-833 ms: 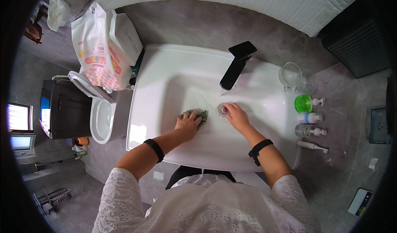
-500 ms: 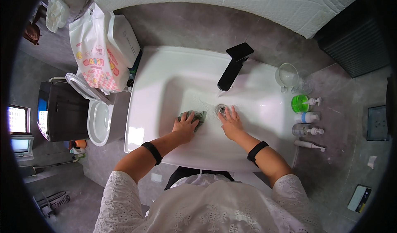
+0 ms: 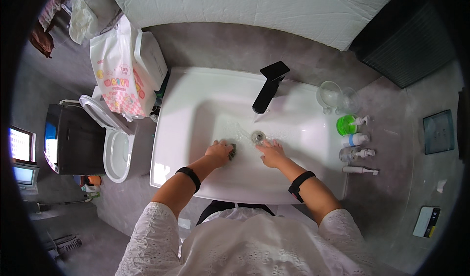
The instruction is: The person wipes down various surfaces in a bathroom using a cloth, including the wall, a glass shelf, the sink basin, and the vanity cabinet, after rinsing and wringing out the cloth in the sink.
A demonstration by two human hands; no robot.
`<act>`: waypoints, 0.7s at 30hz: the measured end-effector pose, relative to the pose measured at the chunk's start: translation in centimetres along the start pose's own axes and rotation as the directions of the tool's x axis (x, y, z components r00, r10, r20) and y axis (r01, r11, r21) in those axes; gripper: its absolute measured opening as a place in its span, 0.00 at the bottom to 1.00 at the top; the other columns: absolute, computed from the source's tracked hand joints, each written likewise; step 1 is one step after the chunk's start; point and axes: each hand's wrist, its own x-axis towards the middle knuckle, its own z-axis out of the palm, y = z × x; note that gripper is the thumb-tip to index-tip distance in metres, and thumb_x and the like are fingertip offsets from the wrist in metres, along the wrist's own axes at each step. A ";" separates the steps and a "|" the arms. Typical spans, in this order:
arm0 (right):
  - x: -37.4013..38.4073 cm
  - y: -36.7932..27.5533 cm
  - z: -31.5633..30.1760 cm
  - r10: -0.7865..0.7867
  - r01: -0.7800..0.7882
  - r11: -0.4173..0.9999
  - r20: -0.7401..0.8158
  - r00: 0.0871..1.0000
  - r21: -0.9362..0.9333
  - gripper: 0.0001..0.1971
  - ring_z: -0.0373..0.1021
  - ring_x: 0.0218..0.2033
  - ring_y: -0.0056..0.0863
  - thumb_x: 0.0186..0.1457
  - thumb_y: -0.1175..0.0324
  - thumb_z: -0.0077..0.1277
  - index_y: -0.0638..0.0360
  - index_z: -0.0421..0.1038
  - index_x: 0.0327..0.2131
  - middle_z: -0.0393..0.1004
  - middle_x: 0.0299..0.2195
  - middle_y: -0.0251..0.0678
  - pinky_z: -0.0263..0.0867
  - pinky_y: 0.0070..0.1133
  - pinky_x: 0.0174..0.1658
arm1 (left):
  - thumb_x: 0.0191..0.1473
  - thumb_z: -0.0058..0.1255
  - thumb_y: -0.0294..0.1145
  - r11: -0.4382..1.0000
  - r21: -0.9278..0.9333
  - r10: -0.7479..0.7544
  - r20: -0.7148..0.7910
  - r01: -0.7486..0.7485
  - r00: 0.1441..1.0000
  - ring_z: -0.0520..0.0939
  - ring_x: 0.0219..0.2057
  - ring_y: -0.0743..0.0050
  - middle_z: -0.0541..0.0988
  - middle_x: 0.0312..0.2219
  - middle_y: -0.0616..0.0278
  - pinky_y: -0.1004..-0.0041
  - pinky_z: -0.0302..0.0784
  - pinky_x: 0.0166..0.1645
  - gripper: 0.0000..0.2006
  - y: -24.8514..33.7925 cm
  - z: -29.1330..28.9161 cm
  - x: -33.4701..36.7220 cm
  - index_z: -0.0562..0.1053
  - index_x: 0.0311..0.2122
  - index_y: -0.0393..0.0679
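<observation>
My left hand [image 3: 218, 151] is closed round a bunched grey-green cloth [image 3: 232, 152] inside the white sink basin [image 3: 205, 114]. Only a small part of the cloth shows past the fingers. To its right, my right hand [image 3: 272, 154] is open, fingers stretched out at the near edge of the metal drain [image 3: 258, 137]; nothing shows in it. A black faucet [image 3: 266, 96] stands behind the drain, and water runs from its spout into the basin. Wet streaks spread left of the drain.
Along the sink's right side stand clear cups [image 3: 329, 96], a green soap bottle [image 3: 346, 125], more pump bottles [image 3: 349, 153] and an electric toothbrush [image 3: 360, 169]. On the left are a toilet [image 3: 117, 153] and a white printed plastic bag [image 3: 117, 75].
The cloth, spread beneath my left hand before, is now gathered into it. My right hand has drawn slightly back from over the drain. The whole view has shifted a little.
</observation>
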 end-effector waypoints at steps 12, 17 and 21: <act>-0.6 -1.3 -1.1 -0.065 0.195 0.907 -0.334 0.940 0.374 0.24 0.66 0.56 0.45 0.57 0.62 0.53 0.53 0.67 0.57 0.67 0.57 0.46 0.65 0.35 0.56 | 0.53 0.53 0.42 0.856 -0.499 -0.193 -0.068 0.134 0.979 0.78 0.47 0.47 0.79 0.42 0.52 0.59 0.74 0.53 0.20 -2.9 0.4 0.9 0.73 0.52 0.51; -2.0 -2.1 -2.2 -0.216 0.384 0.839 -0.412 0.885 0.386 0.24 0.73 0.47 0.43 0.56 0.63 0.57 0.57 0.68 0.55 0.74 0.50 0.45 0.69 0.32 0.49 | 0.50 0.58 0.55 0.974 -0.219 -0.065 -0.024 0.058 0.998 0.81 0.40 0.52 0.81 0.38 0.50 0.59 0.77 0.45 0.23 -1.8 -1.8 -1.1 0.79 0.37 0.42; -2.8 -3.1 -3.6 -0.253 0.487 0.790 -0.525 0.812 0.372 0.25 0.74 0.45 0.38 0.56 0.62 0.57 0.58 0.67 0.56 0.75 0.48 0.45 0.70 0.31 0.46 | 0.48 0.61 0.58 0.751 -0.658 -0.229 -0.179 0.057 0.957 0.80 0.26 0.67 0.80 0.24 0.56 0.66 0.76 0.34 0.27 0.2 -4.9 -1.3 0.78 0.26 0.37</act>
